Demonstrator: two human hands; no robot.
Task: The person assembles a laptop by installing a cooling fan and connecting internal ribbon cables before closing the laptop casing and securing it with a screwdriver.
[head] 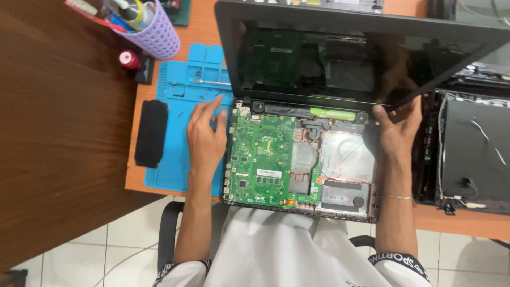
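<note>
Two hands work on an open laptop [297, 159] lying on the worktop [159, 186]. Left hand [206, 139] rests flat, fingers spread, beside the green board [260, 159]. Right hand [396, 127] holds the screen lid [366, 58] edge.

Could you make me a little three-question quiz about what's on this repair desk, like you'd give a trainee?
1. True or false: the laptop's keyboard cover is in place over the base.
2. Which hand touches the lower edge of the laptop screen? A) left hand B) right hand C) neither
3. What colour is the repair mat beside the laptop?

Key
1. False: the green motherboard lies bare in the open laptop base.
2. B: the right hand is at the screen's lower right edge; the left hand rests by the base's left side, over the mat.
3. Blue.
</note>
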